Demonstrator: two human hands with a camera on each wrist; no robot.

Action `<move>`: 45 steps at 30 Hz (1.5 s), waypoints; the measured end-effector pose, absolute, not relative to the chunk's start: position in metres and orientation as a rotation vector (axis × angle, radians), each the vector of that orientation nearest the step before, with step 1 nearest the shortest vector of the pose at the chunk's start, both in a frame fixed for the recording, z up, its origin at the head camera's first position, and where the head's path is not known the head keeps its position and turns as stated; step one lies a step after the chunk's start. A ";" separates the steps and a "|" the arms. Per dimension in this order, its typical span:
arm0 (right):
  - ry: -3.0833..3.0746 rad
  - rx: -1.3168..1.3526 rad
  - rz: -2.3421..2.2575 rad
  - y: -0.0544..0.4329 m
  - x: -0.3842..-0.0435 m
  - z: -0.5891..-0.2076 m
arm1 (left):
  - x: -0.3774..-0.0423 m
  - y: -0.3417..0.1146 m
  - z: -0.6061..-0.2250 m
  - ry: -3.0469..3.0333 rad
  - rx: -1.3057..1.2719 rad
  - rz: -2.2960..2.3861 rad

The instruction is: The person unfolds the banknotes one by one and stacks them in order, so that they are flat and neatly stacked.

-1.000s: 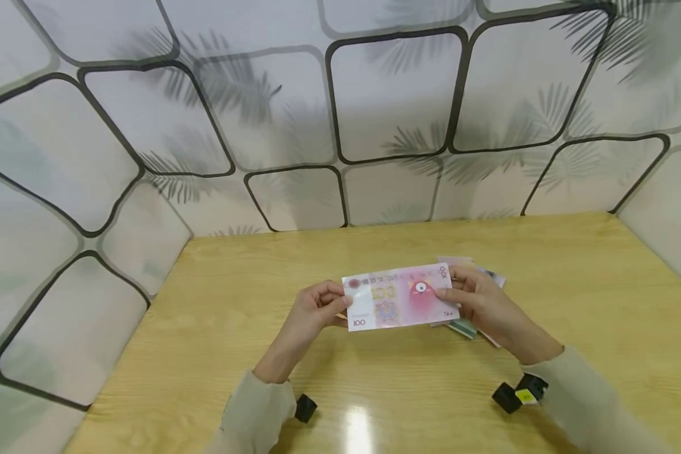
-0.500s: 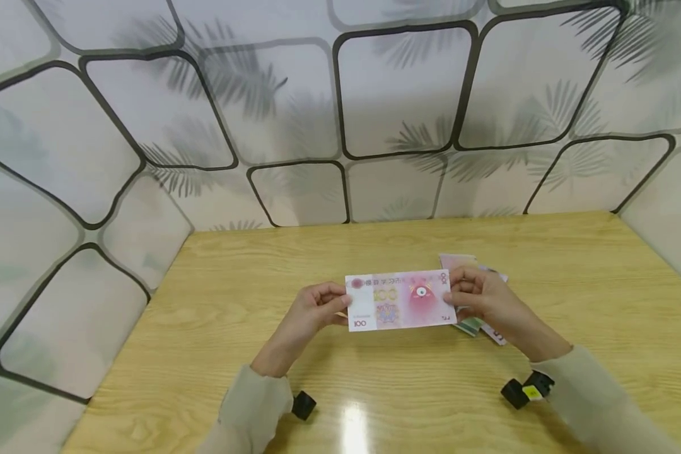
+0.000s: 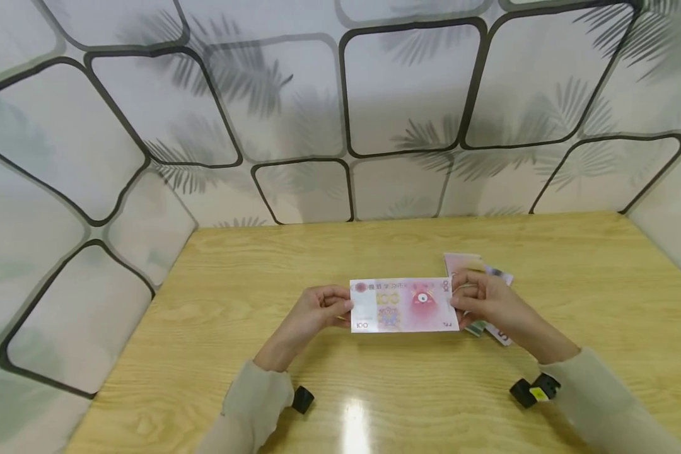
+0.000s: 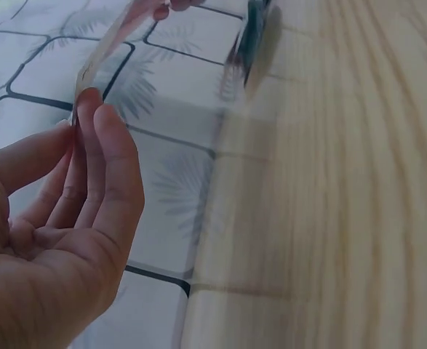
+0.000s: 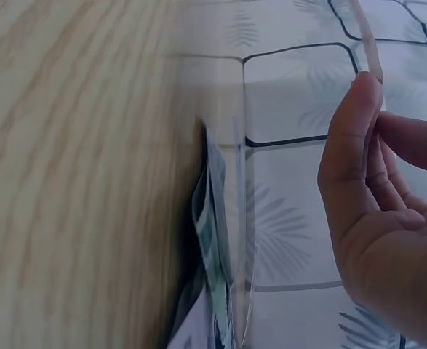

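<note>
A pink play banknote (image 3: 404, 306) marked 100, with a red one-eyed cartoon figure, is stretched flat between both hands above the table. My left hand (image 3: 312, 318) pinches its left edge between thumb and fingers. At the right edge, my right hand (image 3: 496, 309) pinches it the same way. Both wrist views show the note nearly edge-on: the left hand (image 4: 75, 211) and the right hand (image 5: 388, 196) each hold it by the fingertips. Behind the right hand lies a loose pile of other notes (image 3: 463, 261), partly hidden by it; the right wrist view shows green notes (image 5: 217, 218) there.
The light wooden table (image 3: 250, 277) reaches back to a pale wall covering (image 3: 403, 94) with dark outlined shapes and leaf prints. A similar covering (image 3: 51, 309) borders the left side. Small black devices (image 3: 303, 400) sit at both cuffs.
The note has levelled from a slight tilt and sits a little lower and further right in view. My right thumb has shifted outward towards the note's edge. Slightly more of the pile shows.
</note>
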State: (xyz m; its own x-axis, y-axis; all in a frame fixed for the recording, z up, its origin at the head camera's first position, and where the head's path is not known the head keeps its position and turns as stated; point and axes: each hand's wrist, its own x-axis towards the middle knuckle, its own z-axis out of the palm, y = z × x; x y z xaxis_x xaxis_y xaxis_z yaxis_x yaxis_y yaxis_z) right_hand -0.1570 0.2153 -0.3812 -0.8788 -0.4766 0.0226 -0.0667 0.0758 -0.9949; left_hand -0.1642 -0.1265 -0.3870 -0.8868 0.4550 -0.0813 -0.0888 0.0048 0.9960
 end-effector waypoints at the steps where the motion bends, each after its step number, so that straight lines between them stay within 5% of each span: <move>1: 2.061 -0.555 -1.849 0.216 -0.157 -0.382 | -0.164 -0.127 -0.388 1.915 0.380 1.925; 45: 2.009 -0.594 -1.689 0.208 -0.161 -0.394 | -0.156 -0.136 -0.392 1.944 0.376 1.841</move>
